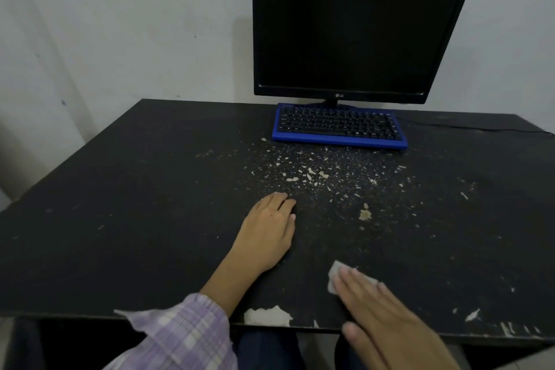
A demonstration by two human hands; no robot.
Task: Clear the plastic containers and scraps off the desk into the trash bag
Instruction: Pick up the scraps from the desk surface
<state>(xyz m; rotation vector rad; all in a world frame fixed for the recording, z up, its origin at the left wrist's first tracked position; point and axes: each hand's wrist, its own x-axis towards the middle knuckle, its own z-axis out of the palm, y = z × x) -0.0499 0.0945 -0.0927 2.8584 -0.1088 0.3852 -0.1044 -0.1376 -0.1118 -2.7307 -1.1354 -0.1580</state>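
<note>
Pale crumbs and scraps (312, 174) lie scattered over the middle of the black desk (135, 189), in front of the keyboard. A larger scrap (365, 214) sits right of centre. My left hand (265, 233) rests flat on the desk, fingers pointing toward the crumbs. My right hand (387, 312) lies near the front edge with straight fingers pressing a white tissue (334, 275) onto the desk. No plastic container or trash bag is in view.
A blue keyboard (339, 126) sits at the back of the desk under a dark monitor (354, 30). A cable (480, 128) runs off to the right. The desk's front edge has chipped white patches (267, 316). A wall stands behind.
</note>
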